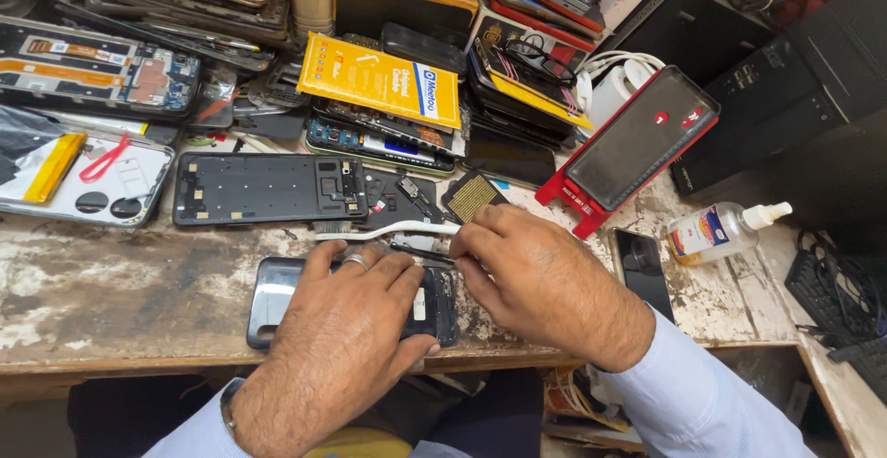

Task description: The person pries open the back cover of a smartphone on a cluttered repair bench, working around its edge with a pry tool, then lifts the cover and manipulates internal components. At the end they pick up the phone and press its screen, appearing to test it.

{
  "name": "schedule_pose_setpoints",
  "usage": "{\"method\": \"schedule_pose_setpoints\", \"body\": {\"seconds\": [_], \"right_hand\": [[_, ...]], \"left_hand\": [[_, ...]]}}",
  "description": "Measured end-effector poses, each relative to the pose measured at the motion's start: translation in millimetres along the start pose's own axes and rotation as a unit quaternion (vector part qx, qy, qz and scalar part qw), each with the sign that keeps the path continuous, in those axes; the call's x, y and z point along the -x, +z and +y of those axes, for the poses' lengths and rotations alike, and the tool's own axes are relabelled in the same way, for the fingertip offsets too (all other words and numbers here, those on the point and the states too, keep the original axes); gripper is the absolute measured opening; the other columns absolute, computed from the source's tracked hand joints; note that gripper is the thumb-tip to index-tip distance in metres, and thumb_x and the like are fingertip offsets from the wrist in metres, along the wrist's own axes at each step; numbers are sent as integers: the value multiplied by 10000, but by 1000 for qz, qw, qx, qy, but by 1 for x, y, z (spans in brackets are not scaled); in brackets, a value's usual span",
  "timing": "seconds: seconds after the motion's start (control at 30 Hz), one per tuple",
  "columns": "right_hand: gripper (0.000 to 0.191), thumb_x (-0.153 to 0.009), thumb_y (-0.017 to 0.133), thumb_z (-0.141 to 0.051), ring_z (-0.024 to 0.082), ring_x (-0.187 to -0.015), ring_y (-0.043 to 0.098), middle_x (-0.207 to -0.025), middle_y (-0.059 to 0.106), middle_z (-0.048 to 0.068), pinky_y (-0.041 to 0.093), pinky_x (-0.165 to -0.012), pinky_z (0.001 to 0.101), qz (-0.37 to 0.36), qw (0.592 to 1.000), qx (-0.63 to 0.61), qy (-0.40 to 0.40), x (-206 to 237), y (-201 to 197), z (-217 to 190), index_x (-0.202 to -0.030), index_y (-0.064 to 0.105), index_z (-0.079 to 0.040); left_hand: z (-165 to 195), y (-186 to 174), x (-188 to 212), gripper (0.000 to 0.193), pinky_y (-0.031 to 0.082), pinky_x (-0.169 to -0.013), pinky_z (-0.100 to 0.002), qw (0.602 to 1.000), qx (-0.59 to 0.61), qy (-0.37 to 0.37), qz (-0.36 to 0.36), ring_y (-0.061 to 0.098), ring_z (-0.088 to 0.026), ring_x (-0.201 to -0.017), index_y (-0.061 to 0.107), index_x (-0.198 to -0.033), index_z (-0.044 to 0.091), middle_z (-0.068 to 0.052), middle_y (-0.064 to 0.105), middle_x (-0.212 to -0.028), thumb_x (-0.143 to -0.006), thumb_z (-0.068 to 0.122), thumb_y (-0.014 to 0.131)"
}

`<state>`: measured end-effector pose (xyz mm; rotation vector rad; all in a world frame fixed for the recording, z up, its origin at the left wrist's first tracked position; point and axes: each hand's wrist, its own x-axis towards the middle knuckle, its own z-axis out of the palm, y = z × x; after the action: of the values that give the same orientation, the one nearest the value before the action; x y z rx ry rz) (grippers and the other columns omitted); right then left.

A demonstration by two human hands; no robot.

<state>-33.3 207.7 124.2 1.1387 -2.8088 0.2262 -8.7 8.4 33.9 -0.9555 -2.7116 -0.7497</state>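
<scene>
Workbench (111,310), worn and stained, viewed from above.

Far left edge: a white phone back (88,176) lies flat with a yellow strip and a red loop on it. Behind it, toward the back left corner, an opened phone (92,70) shows its circuit boards.

Left of centre: a black frame (268,188) lies flat, long side parallel to the front edge.

Front edge, centre: a dark phone (277,296) lies flat, its back open at the right end. Left hand (346,329) rests palm down on it, fingers spread flat and pressing the body to the bench; not clenched. A ring (356,260) sits on one finger.

Just behind the phone: white tweezers (388,232) lie on the bench, touching neither hand as far as visible.

Right hand (531,278) is at the phone's open right end. Thumb and forefinger pinch a thin dark tool (420,253), which points left over the phone, near the left fingertips. The other fingers are curled.

Behind the hands: a small mesh part (471,196) on the bench; further back, a yellow packet (379,79) atop a stack of phones.

Right of centre: a red stand (637,144) carries a dark phone, tilted. A black phone (642,268) lies flat just right of the right wrist.

Right edge: a clear spray bottle (721,232) lies on its side, nozzle toward the right.
</scene>
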Motion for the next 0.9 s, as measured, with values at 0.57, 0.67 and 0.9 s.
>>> {"method": "schedule_pose_setpoints", "body": {"seconds": [0.57, 0.67, 0.9], "right_hand": [[170, -883, 680, -102, 364, -813, 683, -861, 677, 166, 543, -705, 435, 15, 997, -48, -66, 0, -6, 7, -1020, 660, -4], [219, -919, 724, -189, 364, -806, 688, -844, 686, 164, 533, -693, 453, 1, 1000, -6, 16, 1, -4, 6, -1025, 656, -10], [205, -903, 669, -117, 353, -847, 689, -888, 685, 157, 552, -728, 443, -2, 997, -51, -60, 4, -3, 7, -1079, 645, -16]], "left_hand": [[-2, 7, 1, 669, 336, -1074, -595, 999, -22, -10, -41, 593, -298, -1205, 633, -1217, 7, -126, 663, -1228, -794, 508, 763], [-2, 7, 0, 681, 341, -1068, -603, 1000, -29, 7, -6, 599, -300, -1197, 644, -1196, 1, -132, 671, -1218, -772, 519, 767], [2, 1, 0, 664, 339, -1029, -578, 999, -17, -12, -32, 587, -314, -1208, 642, -1213, 10, -134, 663, -1235, -753, 470, 778]]}}
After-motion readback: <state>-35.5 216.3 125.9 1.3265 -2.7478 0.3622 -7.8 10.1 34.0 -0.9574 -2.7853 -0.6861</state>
